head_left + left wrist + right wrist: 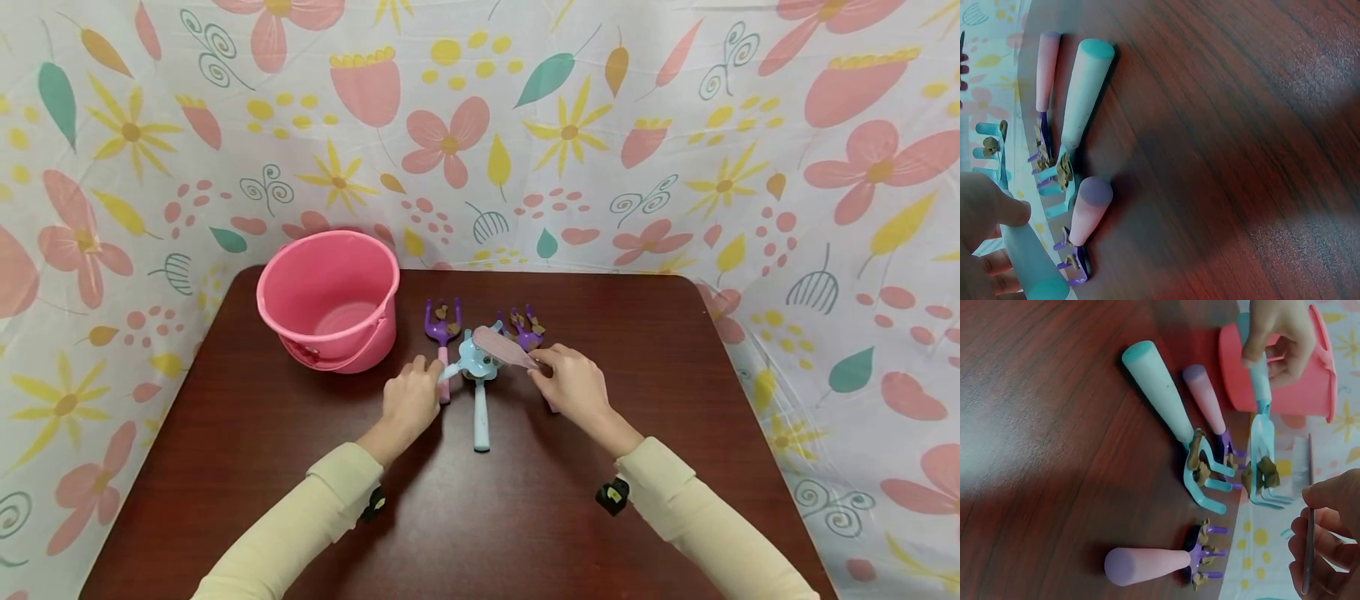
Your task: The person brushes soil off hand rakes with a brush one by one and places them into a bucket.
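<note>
My left hand (411,404) grips the handle of a light blue garden hand fork (1263,432), its tines pointing right, with brown lumps stuck between them. Between thumb and fingers, my right hand (576,387) holds a thin flat brush (504,347); pale bristles (1300,464) face the fork's tines, close beside them. Below these lies a light blue hand rake (1157,390), with brown lumps on its prongs. A purple fork with a pink handle (444,375) lies by the left hand. Another purple tool, a rake (1147,565), lies partly hidden under the right hand.
A pink bucket (327,287) stands at the table's back left, its handle hanging down in front. The dark brown table (525,533) ends against a flower-patterned cloth (450,208) at the back and sides. Brown lumps cling to both purple tools.
</note>
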`<state>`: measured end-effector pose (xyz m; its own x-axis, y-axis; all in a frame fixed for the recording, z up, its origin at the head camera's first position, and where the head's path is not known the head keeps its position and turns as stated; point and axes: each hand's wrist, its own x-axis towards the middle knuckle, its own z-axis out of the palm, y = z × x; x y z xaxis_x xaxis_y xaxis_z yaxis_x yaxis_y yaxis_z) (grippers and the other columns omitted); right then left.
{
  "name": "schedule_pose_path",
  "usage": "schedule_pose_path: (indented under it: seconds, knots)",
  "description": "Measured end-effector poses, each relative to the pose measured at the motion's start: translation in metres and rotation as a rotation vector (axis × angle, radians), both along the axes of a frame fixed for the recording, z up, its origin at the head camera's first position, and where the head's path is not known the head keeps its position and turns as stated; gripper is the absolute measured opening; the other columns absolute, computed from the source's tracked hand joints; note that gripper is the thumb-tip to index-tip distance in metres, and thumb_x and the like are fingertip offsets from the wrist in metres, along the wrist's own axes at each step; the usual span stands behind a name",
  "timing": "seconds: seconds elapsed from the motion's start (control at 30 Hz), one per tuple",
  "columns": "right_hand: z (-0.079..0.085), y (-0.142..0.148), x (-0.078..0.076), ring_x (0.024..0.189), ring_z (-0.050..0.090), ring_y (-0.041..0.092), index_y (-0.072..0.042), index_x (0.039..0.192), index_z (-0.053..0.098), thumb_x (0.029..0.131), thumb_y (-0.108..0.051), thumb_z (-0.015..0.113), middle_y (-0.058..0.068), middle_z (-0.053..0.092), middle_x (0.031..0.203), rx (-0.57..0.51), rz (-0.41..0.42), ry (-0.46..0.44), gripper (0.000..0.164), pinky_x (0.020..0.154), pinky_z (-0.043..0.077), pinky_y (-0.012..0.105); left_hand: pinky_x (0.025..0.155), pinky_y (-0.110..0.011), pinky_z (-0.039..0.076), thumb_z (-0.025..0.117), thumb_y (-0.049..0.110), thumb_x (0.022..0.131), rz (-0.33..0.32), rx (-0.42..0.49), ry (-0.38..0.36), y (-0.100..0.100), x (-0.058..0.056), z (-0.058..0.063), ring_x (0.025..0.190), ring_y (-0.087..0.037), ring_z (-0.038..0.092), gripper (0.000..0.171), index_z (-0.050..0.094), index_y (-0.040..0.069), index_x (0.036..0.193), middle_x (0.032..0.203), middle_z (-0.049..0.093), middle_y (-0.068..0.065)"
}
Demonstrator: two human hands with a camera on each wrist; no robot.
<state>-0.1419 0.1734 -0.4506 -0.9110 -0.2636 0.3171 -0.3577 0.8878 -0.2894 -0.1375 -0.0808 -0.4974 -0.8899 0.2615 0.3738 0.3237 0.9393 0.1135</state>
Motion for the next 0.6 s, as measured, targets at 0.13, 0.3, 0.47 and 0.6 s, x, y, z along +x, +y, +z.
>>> schedule_pose_path:
  seconds: [0.13, 0.3, 0.47, 0.6]
  knots:
    - [-0.003, -0.003, -0.002, 0.059, 0.052, 0.012, -0.015, 0.100, 0.071, 0.078, -0.024, 0.072, 0.002, 0.065, 0.083, -0.001, -0.017, -0.021, 0.024, 0.048, 0.042, 0.030, 0.037, -0.037, 0.040, 0.076, 0.019, 0.070, -0.005, -0.001, 0.010, 0.003, 0.002, 0.001, 0.059, -0.024, 0.054, 0.030, 0.061, 0.011, 0.094, 0.074, 0.052, -0.007]
    - [-0.007, 0.000, -0.001, 0.058, 0.051, 0.012, -0.013, 0.100, 0.071, 0.079, -0.024, 0.071, 0.003, 0.065, 0.082, 0.002, -0.023, -0.043, 0.024, 0.046, 0.041, 0.029, 0.037, -0.037, 0.039, 0.076, 0.021, 0.071, 0.000, -0.006, -0.005, 0.003, 0.001, 0.002, 0.058, -0.024, 0.053, 0.030, 0.062, 0.012, 0.095, 0.075, 0.052, -0.007]
    - [-0.010, 0.006, 0.003, 0.056, 0.047, 0.010, -0.015, 0.103, 0.071, 0.078, -0.024, 0.071, 0.001, 0.064, 0.081, 0.004, -0.034, -0.067, 0.026, 0.044, 0.036, 0.027, 0.038, -0.037, 0.040, 0.075, 0.020, 0.073, 0.024, -0.006, -0.040, 0.001, 0.000, 0.002, 0.059, -0.023, 0.053, 0.028, 0.059, 0.011, 0.094, 0.074, 0.051, -0.007]
    - [-0.013, 0.011, 0.005, 0.056, 0.045, 0.011, -0.015, 0.105, 0.071, 0.078, -0.023, 0.072, 0.001, 0.064, 0.081, -0.003, -0.044, -0.073, 0.028, 0.044, 0.035, 0.028, 0.037, -0.038, 0.040, 0.075, 0.020, 0.072, 0.023, 0.011, -0.034, 0.000, -0.001, 0.001, 0.059, -0.024, 0.053, 0.027, 0.059, 0.010, 0.093, 0.073, 0.051, -0.007]
